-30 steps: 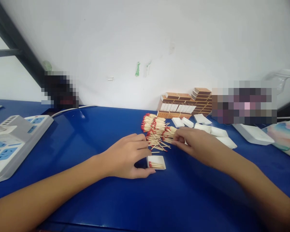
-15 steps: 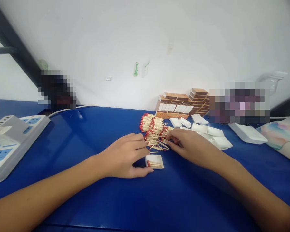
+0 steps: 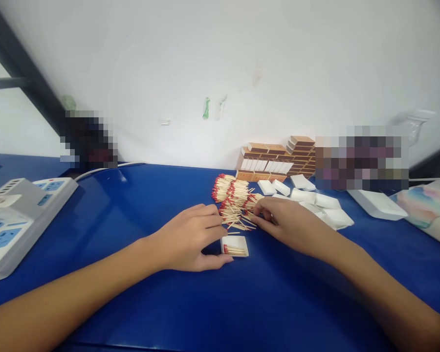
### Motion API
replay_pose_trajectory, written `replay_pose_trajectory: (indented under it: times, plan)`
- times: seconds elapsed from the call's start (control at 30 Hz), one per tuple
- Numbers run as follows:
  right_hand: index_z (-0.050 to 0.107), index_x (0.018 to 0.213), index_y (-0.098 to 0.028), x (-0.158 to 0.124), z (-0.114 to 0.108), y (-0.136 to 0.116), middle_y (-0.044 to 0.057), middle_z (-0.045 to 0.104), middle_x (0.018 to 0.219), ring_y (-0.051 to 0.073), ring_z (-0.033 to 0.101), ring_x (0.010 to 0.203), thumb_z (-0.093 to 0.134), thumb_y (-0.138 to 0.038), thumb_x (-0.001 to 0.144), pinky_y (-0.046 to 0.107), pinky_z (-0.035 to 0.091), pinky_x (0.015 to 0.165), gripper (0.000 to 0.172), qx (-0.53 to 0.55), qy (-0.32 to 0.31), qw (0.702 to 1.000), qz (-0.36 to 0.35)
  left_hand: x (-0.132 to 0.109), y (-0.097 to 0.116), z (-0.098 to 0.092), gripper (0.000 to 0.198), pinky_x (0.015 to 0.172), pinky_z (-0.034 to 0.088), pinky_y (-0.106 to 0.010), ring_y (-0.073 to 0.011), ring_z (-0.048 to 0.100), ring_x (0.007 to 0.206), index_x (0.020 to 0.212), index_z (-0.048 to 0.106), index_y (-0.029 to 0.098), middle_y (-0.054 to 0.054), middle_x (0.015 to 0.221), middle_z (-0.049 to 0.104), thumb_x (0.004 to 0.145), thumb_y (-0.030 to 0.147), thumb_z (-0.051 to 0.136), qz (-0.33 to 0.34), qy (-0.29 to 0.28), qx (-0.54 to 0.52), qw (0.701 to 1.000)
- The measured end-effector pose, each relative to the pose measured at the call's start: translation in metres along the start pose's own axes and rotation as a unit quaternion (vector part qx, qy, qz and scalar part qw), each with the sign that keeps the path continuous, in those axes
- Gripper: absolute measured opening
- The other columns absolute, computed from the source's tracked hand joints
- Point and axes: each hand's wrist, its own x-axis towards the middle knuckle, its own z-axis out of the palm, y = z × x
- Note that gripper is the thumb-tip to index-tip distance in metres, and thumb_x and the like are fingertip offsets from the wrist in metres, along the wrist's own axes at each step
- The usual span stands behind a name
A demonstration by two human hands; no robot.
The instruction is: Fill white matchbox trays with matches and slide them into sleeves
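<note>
A small white matchbox tray (image 3: 244,240) lies on the blue tabletop with several red-headed matches (image 3: 235,251) along its near side. My left hand (image 3: 190,237) steadies the tray at its left end, thumb at the near corner and fingers at the far one. Beyond the tray spreads a heap of loose matches (image 3: 231,193), heads mostly to the left. At the heap's right edge, my right hand (image 3: 284,220) pinches among the matches with thumb and fingertips; the exact number between them is hidden. One stray match (image 3: 233,232) rests between heap and tray.
Several white trays (image 3: 303,195) lie right of the heap. Brown matchboxes (image 3: 300,159) stand stacked against the wall (image 3: 150,58). A white power strip (image 3: 64,188) sits at left, with a cable (image 3: 106,168) behind it. A larger white box (image 3: 379,205) is at right.
Both hands keep nearly the same places, the left at the tray and the right at the heap's edge. The whole view has shifted slightly.
</note>
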Motion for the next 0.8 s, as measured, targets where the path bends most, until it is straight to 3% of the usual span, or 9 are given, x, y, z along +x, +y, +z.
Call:
replay_pose_trajectory:
  times: [0.8]
  plan:
    - [0.061, 0.085, -0.023, -0.0008, 0.0012, 0.0019, 0.003, 0.068, 0.081, 0.018, 0.058, 0.068, 0.057, -0.037, 0.102, 0.030, 0.038, 0.059, 0.022, 0.019, 0.001, 1.000, -0.003, 0.0002, 0.0001, -0.0008, 0.034, 0.079, 0.050, -0.036, -0.0225, 0.060, 0.085, 0.097, 0.073, 0.013, -0.008, 0.082, 0.068, 0.096, 0.046, 0.066, -0.004, -0.003, 0.002, 1.000]
